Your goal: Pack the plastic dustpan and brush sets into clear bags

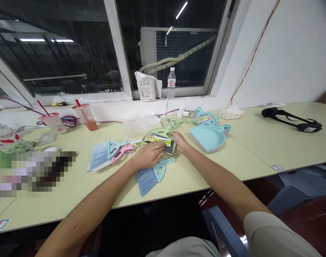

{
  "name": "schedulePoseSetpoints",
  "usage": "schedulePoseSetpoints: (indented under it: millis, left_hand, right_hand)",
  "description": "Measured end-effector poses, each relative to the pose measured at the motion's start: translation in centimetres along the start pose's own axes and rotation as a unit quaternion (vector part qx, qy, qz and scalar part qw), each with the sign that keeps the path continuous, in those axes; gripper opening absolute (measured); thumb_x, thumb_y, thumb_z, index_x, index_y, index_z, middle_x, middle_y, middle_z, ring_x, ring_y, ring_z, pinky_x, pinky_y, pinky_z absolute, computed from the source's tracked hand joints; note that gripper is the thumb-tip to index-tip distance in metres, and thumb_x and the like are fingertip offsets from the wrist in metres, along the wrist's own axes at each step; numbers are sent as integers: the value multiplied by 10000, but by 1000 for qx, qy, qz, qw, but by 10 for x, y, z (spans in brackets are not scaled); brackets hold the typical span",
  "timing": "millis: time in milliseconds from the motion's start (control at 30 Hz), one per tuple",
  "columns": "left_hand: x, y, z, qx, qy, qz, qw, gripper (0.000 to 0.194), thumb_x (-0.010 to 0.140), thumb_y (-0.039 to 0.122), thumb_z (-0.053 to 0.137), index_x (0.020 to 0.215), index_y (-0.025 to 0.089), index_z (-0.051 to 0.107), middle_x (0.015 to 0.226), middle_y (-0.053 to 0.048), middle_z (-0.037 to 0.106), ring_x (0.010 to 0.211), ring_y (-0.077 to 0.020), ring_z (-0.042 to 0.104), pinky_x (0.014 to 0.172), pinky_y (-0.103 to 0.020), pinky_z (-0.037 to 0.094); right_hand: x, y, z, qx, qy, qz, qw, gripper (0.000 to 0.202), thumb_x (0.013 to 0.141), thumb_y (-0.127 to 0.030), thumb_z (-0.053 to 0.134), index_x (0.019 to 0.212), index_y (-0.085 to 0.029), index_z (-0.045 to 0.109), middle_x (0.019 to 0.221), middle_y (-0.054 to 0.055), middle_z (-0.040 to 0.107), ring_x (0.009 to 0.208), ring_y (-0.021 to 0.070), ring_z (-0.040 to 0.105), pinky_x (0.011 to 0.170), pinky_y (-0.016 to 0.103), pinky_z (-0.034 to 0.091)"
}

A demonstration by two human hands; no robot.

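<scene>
A green dustpan (164, 131) with a dark-bristled brush (168, 147) and a printed label lies at the middle of the table. My left hand (149, 155) rests on the label, its fingers over the lower edge. My right hand (179, 141) grips the dustpan's right side. Just below my left hand is a blue brush (148, 180). Left of it, blue and pink brushes (105, 153) lie in a pile. To the right sits a stack of dustpans (209, 137), blue on top. Behind that stack is a packaged blue dustpan set (205, 117).
Two cups with red straws (54, 123) (87, 119) stand at the back left. On the sill are a water bottle (171, 85) and a white package (147, 87). A black headset (291, 119) lies at the far right. Clear plastic (138, 125) lies behind the brushes.
</scene>
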State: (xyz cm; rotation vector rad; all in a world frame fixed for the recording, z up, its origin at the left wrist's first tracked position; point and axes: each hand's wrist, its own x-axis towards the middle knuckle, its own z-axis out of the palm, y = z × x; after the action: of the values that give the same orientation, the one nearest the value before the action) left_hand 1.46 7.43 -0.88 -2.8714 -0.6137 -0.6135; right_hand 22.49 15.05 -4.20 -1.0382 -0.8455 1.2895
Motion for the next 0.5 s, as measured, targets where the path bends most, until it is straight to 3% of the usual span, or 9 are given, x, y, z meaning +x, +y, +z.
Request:
schedulePoseSetpoints:
  millis: [167, 333, 500]
  left_hand:
    - [-3, -2, -1, 21, 20, -4, 1000, 382, 1031, 240, 439, 1352, 135, 619, 1427, -185, 612, 1363, -290, 566, 1158, -469, 468]
    - [-1, -7, 2, 84, 39, -59, 994, 469, 968, 176, 498, 1432, 142, 554, 1538, -195, 522, 1457, -342, 460, 1205, -572, 378]
    - [-4, -22, 7, 89, 5, -63, 994, 393, 997, 130, 481, 1350, 193, 641, 1355, -142, 691, 1354, -284, 582, 1156, -500, 439]
  right_hand:
    - [-8, -6, 2, 39, -16, 62, 997, 128, 719, -237, 683, 824, -208, 615, 659, 19, 658, 693, 244, 686, 695, 377, 582]
    - [-6, -8, 2, 39, -7, 66, 997, 134, 745, -220, 678, 859, -209, 608, 674, 17, 668, 670, 244, 689, 711, 395, 587]
    - [4, -3, -5, 15, 7, 56, 998, 156, 737, -244, 670, 881, -214, 614, 714, 6, 674, 684, 217, 673, 721, 366, 575]
